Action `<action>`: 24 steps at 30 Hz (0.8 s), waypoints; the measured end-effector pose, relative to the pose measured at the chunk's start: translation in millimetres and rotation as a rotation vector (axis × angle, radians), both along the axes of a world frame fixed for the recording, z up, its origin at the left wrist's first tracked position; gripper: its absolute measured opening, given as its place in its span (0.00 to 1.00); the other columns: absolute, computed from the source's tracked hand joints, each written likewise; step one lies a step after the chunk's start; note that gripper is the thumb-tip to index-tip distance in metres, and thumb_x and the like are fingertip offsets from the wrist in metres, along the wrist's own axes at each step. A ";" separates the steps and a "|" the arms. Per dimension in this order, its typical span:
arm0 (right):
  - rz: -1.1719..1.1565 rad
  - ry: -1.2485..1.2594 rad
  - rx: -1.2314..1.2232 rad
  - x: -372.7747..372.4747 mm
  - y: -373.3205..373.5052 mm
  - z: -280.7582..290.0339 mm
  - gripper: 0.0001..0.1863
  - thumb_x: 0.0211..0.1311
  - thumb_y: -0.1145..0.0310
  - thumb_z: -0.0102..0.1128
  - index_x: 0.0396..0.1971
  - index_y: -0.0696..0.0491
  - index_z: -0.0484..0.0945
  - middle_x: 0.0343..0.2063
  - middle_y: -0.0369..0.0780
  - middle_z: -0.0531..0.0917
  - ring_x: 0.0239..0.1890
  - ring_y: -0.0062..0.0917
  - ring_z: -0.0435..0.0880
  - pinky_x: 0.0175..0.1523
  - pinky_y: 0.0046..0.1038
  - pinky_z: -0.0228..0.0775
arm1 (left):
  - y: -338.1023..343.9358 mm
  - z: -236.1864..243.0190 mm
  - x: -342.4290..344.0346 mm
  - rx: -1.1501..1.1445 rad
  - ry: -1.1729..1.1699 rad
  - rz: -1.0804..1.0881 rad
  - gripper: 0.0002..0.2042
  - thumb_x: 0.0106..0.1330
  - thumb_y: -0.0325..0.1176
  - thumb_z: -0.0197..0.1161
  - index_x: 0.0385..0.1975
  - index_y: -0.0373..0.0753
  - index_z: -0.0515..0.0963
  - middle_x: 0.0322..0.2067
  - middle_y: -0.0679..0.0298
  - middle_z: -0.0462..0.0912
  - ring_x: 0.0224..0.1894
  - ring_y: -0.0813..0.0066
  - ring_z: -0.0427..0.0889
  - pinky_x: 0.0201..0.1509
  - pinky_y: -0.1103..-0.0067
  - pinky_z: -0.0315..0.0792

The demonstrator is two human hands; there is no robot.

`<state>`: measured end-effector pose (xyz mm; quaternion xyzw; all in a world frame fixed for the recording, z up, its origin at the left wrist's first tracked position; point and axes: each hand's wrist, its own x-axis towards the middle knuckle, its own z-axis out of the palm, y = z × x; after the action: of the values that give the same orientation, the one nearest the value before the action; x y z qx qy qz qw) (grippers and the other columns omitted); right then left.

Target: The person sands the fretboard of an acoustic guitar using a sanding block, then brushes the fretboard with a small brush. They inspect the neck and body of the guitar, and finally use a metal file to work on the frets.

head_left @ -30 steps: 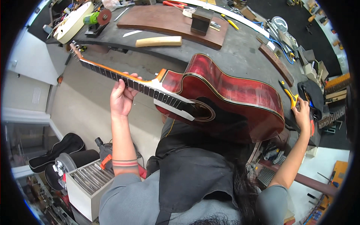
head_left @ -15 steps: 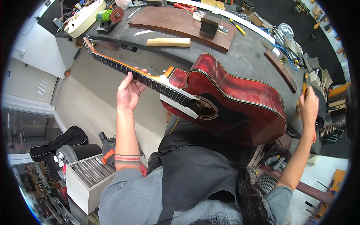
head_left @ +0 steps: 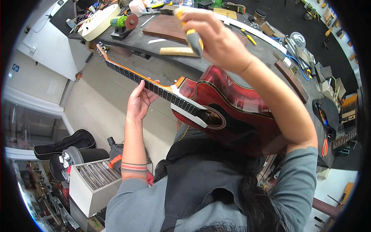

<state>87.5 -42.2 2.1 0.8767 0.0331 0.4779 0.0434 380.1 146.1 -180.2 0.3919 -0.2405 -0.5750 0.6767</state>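
Observation:
A dark red acoustic guitar (head_left: 247,135) rests across my lap, its fretboard facing up and white strips lying along the upper part of the fretboard (head_left: 185,109) beside the soundhole. My left hand (head_left: 141,98) grips the neck from below, thumb at the fretboard's edge. My right hand (head_left: 216,40) is raised over the bench above the guitar, closed on a yellow-and-grey handled tool (head_left: 194,41); its working end is mostly hidden and blurred.
The bench (head_left: 135,47) holds a brown board (head_left: 162,29), a pale wooden bar (head_left: 176,50), a green grinder (head_left: 120,22) and a cream guitar body (head_left: 92,23). A soft black case (head_left: 65,143), a shop vacuum (head_left: 118,150) and a white crate (head_left: 91,193) sit lower left.
My right hand picked up the yellow tool from the bench's right side and has swung it up and leftward above the guitar. My left hand and the guitar have shifted slightly rightward in view.

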 end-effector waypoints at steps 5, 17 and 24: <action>-0.040 0.033 0.021 2.4 20.3 -26.4 0.25 0.62 0.75 0.74 0.59 0.49 0.79 0.57 0.42 0.77 0.60 0.43 0.80 0.64 0.40 0.81 | 13.4 47.9 6.9 0.453 -0.744 0.191 0.18 0.85 0.44 0.63 0.60 0.35 0.79 0.57 0.49 0.90 0.52 0.62 0.93 0.60 0.70 0.86; 0.176 0.276 0.394 12.0 40.2 -29.8 0.28 0.64 0.82 0.68 0.64 0.48 0.77 0.58 0.47 0.78 0.56 0.49 0.85 0.60 0.42 0.82 | -33.7 137.2 -98.4 -0.475 -1.598 0.369 0.42 0.53 0.34 0.87 0.67 0.35 0.71 0.68 0.59 0.76 0.69 0.50 0.81 0.62 0.60 0.83; -0.012 0.474 0.698 11.0 24.5 -59.2 0.24 0.81 0.68 0.60 0.71 0.55 0.71 0.54 0.47 0.81 0.58 0.41 0.85 0.64 0.42 0.77 | 19.1 106.9 -74.4 -0.394 -0.673 0.185 0.32 0.56 0.39 0.83 0.56 0.40 0.70 0.53 0.60 0.73 0.53 0.67 0.80 0.58 0.68 0.79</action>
<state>98.4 -17.6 -57.0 0.9246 -0.1270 0.2454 -0.2624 305.7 165.3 -73.3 0.4409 -0.5181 -0.2940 0.6714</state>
